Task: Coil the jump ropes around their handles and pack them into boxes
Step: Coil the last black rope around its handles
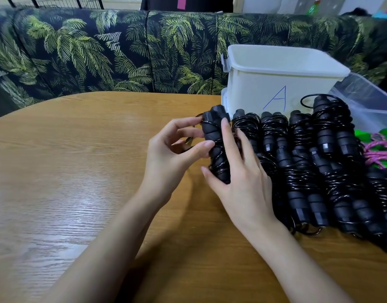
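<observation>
Both grips are on one jump rope. The right hand clasps the paired black handles from the right, thumb under the near end and fingers laid over the wraps. The left hand pinches the bundle's left side with thumb and fingertips, and a small slack loop of cord shows inside its curl. The bundle is held just above the table, mid-scene, touching the left end of the row of coiled ropes.

Step in hand, as I read it: finishing the coil by securing the last loop; packing hasn't begun for this one.

The white box marked A sits just behind the row with its lid on. A clear bin is far right, and a green and pink rope lies beside it.

Next move likely needs the left fingers to tuck the slack under a wrap while the right keeps the handles clamped so the coil doesn't spring loose. Then set it in line or box it; the lid needs opening first.
</observation>
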A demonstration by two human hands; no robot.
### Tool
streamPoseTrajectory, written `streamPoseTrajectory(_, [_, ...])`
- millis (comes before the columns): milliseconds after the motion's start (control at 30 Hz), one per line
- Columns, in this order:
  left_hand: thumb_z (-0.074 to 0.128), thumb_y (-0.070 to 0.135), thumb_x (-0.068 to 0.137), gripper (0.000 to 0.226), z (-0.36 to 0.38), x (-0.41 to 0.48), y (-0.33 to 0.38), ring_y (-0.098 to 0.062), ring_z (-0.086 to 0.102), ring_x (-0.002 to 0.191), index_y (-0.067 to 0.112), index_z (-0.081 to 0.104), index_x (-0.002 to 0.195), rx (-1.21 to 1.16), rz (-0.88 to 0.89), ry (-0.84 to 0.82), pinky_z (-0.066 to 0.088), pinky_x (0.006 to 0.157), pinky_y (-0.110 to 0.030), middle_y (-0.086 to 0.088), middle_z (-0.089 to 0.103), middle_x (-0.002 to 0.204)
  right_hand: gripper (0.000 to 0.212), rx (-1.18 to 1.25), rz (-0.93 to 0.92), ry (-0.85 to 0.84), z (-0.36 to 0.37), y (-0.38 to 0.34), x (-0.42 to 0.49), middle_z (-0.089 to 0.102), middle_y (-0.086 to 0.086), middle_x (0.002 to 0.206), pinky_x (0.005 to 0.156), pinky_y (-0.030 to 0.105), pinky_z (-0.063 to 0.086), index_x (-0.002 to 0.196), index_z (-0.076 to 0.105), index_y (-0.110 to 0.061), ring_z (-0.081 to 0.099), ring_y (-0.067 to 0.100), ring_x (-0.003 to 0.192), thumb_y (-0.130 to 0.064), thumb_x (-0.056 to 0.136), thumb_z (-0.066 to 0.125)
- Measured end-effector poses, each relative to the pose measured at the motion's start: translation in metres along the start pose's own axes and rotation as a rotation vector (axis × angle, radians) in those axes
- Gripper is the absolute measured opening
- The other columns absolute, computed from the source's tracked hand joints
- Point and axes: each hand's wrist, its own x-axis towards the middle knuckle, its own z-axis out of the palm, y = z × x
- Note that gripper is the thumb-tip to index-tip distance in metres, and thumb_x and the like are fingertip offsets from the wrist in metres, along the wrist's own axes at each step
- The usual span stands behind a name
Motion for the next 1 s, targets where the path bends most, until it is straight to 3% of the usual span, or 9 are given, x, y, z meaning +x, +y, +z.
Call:
streamPoseTrajectory(100, [0.077,0.017,0.074,0.044,-0.003,0.002,0.0,-0.021,0.07,0.069,0.015,0.066,0.116,0.005,-0.015,-0.019,0.055,0.071,-0.028,-0.01,0.073,0.096,0.079,0.132,0.015,-0.039,0.0,0.001,-0.001,0.042,0.008,0.153,0.081,0.043,0.056,0.154,0.017,-0.044,0.056,0.03,0.127,-0.055,0.086,0.057])
streamPoseTrajectory(200, [0.078,0.02,0.073,0.051,-0.008,0.005,-0.001,-0.019,0.069,0.075,0.014,0.063,0.121,-0.014,-0.043,-0.018,0.056,0.075,-0.03,-0.005,0.074,0.092,0.078,0.342,0.055,-0.065,-0.001,0.002,0.001,0.044,-0.004,0.151,0.097,0.027,0.047,0.151,0.015,-0.051,0.05,0.013,0.132,-0.055,0.085,0.056])
streamPoseTrajectory(300, [0.081,0.025,0.071,0.062,-0.011,0.007,-0.003,-0.015,0.067,0.085,0.019,0.059,0.129,-0.022,-0.084,-0.033,0.056,0.08,-0.028,-0.001,0.071,0.096,0.078,0.589,0.077,-0.087,-0.003,0.001,0.002,0.049,-0.018,0.142,0.101,0.01,0.035,0.152,0.031,-0.039,0.047,-0.004,0.129,-0.033,0.086,0.072])
streamPoseTrajectory(400, [0.08,0.026,0.076,0.069,-0.014,0.009,-0.003,-0.006,0.068,0.093,0.022,0.051,0.139,-0.022,-0.174,-0.084,0.051,0.082,-0.018,0.002,0.07,0.106,0.077,0.777,0.103,-0.132,-0.005,-0.003,0.002,0.045,-0.035,0.135,0.101,0.005,0.031,0.15,0.036,-0.029,0.043,-0.016,0.126,-0.014,0.085,0.075])
streamPoseTrajectory(533, [0.076,0.034,0.079,0.061,-0.014,0.009,-0.002,-0.003,0.065,0.095,0.02,0.056,0.135,-0.04,-0.23,-0.202,0.048,0.086,-0.019,0.005,0.073,0.105,0.074,0.916,0.132,-0.201,-0.005,-0.005,0.002,0.046,-0.028,0.145,0.11,0.018,0.034,0.151,0.033,-0.032,0.043,-0.005,0.134,-0.022,0.086,0.069])
streamPoseTrajectory(600, [0.073,0.03,0.08,0.054,-0.015,0.009,-0.003,-0.006,0.064,0.097,0.017,0.06,0.131,-0.022,-0.21,-0.146,0.048,0.083,-0.02,-0.007,0.072,0.108,0.073,0.88,0.124,-0.215,-0.004,-0.005,0.001,0.039,-0.018,0.153,0.116,0.024,0.029,0.152,0.03,-0.032,0.034,-0.003,0.141,-0.03,0.089,0.066])
streamPoseTrajectory(667, [0.076,0.029,0.079,0.053,-0.012,0.008,-0.004,-0.006,0.065,0.095,0.015,0.062,0.128,-0.01,-0.197,-0.078,0.048,0.08,-0.018,-0.015,0.071,0.11,0.071,0.78,0.11,-0.188,-0.001,-0.007,0.0,0.031,-0.014,0.157,0.118,0.019,0.022,0.153,0.028,-0.029,0.024,-0.003,0.145,-0.041,0.09,0.06])
streamPoseTrajectory(833, [0.078,0.033,0.061,0.058,-0.003,0.005,-0.002,0.001,0.067,0.077,0.02,0.064,0.116,0.013,-0.168,0.034,0.049,0.068,-0.011,0.009,0.072,0.079,0.083,0.706,0.142,-0.177,0.004,-0.005,0.001,0.042,-0.024,0.141,0.107,0.009,0.029,0.153,0.032,-0.022,0.035,-0.011,0.134,-0.031,0.084,0.076])
streamPoseTrajectory(1000, [0.075,0.031,0.066,0.048,-0.011,0.008,-0.001,-0.002,0.067,0.08,0.023,0.065,0.113,0.03,-0.165,-0.028,0.051,0.075,-0.016,0.01,0.073,0.079,0.078,0.94,0.216,-0.236,-0.003,0.002,0.005,0.049,-0.016,0.146,0.114,0.031,0.036,0.151,0.032,-0.033,0.043,0.0,0.136,-0.03,0.085,0.073])
